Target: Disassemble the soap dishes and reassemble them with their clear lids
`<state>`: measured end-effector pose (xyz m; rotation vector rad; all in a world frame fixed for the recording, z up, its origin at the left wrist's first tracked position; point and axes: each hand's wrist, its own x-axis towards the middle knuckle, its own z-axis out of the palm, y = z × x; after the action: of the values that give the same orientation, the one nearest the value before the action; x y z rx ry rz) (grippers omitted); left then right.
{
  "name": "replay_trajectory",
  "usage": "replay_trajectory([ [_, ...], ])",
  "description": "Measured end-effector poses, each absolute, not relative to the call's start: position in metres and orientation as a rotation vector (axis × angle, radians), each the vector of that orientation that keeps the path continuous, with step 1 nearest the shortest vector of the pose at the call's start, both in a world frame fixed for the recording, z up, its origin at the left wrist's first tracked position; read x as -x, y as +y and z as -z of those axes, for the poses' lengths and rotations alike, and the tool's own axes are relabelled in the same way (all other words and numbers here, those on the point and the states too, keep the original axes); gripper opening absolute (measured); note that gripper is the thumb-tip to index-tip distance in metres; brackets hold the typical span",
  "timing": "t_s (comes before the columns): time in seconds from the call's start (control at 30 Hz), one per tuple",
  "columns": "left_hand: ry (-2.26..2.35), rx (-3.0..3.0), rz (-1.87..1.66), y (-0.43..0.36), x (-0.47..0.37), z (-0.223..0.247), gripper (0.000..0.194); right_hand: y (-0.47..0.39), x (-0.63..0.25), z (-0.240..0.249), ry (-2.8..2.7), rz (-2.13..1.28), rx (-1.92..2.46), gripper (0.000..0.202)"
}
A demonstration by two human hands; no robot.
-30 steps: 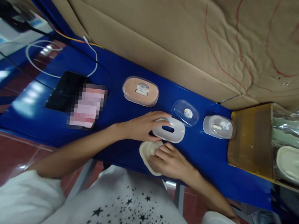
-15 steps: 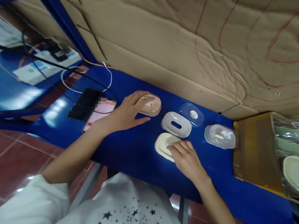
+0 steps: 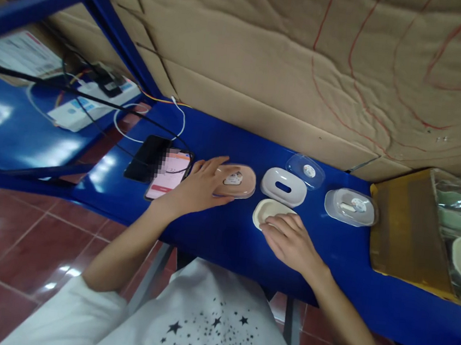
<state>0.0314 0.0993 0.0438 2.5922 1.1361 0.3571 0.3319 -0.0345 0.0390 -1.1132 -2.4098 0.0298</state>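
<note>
My left hand (image 3: 196, 188) grips a pink soap dish (image 3: 248, 181) with a clear lid and a white label, fingers along its far side and thumb along the near side. My right hand (image 3: 291, 239) has its bent fingers on a shallow cream oval dish (image 3: 265, 209), covering its right part. Just behind that sits a white oval dish (image 3: 274, 182) with a slot in its middle. A clear lid (image 3: 295, 163) with a round label lies beyond it. To the right rests a white dish under a clear labelled cover (image 3: 332, 205).
Two phones lie at the left, a black one (image 3: 143, 163) and one with a lit screen (image 3: 163, 187). An open cardboard box (image 3: 401, 229) with wrapped green and cream pieces stands right. Cables and a power strip (image 3: 76, 112) are far left; a cardboard wall (image 3: 243, 86) rises behind.
My left hand has drawn the pink dish toward me. My right fingers have curled further over the cream dish. The camera view has shifted a little.
</note>
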Motion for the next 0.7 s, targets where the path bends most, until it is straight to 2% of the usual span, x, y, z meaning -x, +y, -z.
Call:
replay_trajectory([
  [0.17,1.046,-2.461,-0.455,0.104,-0.021,-0.049,0.073,-0.033,-0.314,-0.046,-2.491,-0.012,1.106,0.021],
  [0.4,1.252,-2.453,-0.373,0.161,-0.043,-0.058,0.076,-0.01,-0.268,-0.04,-2.558,0.022,1.395,0.053],
  [0.7,1.164,-2.451,-0.243,0.207,-0.079,-0.025,0.084,-0.018,-0.257,-0.032,-2.535,-0.071,1.34,0.039],
])
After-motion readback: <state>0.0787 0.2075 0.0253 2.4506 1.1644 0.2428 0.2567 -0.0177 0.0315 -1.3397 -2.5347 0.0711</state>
